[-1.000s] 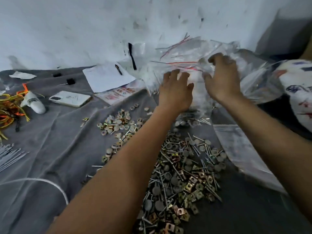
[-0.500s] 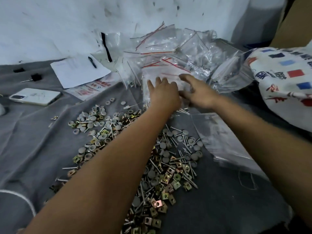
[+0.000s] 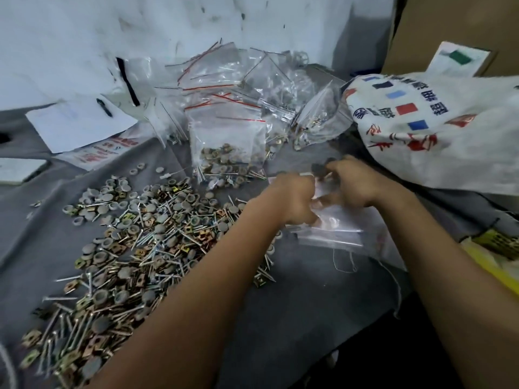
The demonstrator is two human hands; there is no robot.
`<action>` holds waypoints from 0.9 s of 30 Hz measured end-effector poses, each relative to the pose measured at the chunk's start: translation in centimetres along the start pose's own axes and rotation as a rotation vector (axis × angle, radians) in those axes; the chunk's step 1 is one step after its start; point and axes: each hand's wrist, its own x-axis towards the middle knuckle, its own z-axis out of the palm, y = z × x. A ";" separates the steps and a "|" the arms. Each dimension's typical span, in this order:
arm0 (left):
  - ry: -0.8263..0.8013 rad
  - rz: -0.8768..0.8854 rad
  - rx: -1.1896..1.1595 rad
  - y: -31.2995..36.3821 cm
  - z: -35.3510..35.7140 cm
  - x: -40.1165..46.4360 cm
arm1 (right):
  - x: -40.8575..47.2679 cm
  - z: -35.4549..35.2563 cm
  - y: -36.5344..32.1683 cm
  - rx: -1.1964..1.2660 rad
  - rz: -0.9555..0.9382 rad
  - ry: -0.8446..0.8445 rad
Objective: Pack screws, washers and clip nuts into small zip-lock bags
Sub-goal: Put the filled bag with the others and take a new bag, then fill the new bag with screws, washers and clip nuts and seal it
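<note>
Hands pulled back from bag heap; L hand (image 3: 292, 197) & R hand (image 3: 354, 181) both pinch empty zip bag (image 3: 331, 220)

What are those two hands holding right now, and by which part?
Both the left hand and right hand grip a small clear zip-lock bag at its far end; the exact grip is blurred.
</note>
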 end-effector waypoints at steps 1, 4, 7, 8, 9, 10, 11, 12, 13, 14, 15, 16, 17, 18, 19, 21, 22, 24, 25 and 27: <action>0.019 -0.007 -0.003 -0.1 0.1 0.1 | 0.1 0.3 0.0 0.067 -0.002 0.041; 0.118 -0.048 -0.031 -0.3 0.5 0.5 | 0.2 1.0 -0.1 0.170 0.038 0.145; 0.230 -0.148 -0.132 -0.7 1.2 0.8 | 0.5 1.2 -0.4 0.282 0.029 0.277; 0.265 -0.182 -0.191 -0.8 1.4 0.9 | 0.4 1.0 -0.6 0.319 0.013 0.349; 0.313 -0.215 -0.285 -1.0 1.4 0.9 | 0.4 0.6 -0.8 0.364 0.003 0.426; 0.375 -0.246 -0.418 -1.1 1.1 0.9 | 0.2 0.1 -1.3 0.436 -0.003 0.498; 0.442 -0.267 -0.565 -1.2 0.6 0.8 | 0.1 -0.4 -1.7 0.567 -0.004 0.555; 0.498 -0.274 -0.717 -1.2 -0.2 0.6 | -0.1 -1.1 -2.4 0.771 -0.006 0.574; 0.532 -0.259 -0.855 -1.2 -1.1 0.2 | -0.3 -1.8 -3.2 1.006 -0.023 0.550; 0.551 -0.231 -0.975 -1.4 -2.2 -0.3 | -0.7 -2.4 -4.4 1.217 -0.059 0.483; 0.567 -0.194 -1.066 -1.7 -3.2 -0.9 | -0.9 -2.9 -5.4 1.377 -0.105 0.392; 0.582 -0.163 -1.126 -2.0 -4.2 -1.7 | -1.1 -3.3 -6.4 1.496 -0.145 0.282; 0.601 -0.142 -1.157 -2.6 -5.0 -2.8 | -1.2 -3.3 -7.5 1.595 -0.180 0.159; 0.625 -0.131 -1.163 -3.4 -5.7 -3.9 | -1.2 -3.2 -8.5 1.658 -0.194 0.062; 0.657 -0.139 -1.157 -4.4 -6.2 -5.2 | -1.1 -2.8 -9.6 1.660 -0.185 0.010; 0.735 -0.177 -1.136 -6.3 -7.2 -7.8 | -0.4 -2.0 -11.5 1.569 -0.180 -0.025; 0.799 -0.208 -1.105 -7.3 -7.7 -9.3 | -0.1 -1.5 -12.7 1.546 -0.197 -0.057; 1.034 -0.331 -0.933 -9.5 -8.5 -12.3 | 0.6 0.0 -15.3 1.481 -0.162 -0.013; 1.196 -0.426 -0.770 -10.8 -8.8 -14.0 | 1.1 0.9 -16.4 1.408 -0.129 0.093; 1.514 -0.606 -0.342 -13.3 -9.4 -17.7 | 1.4 2.7 -18.9 1.228 -0.101 0.336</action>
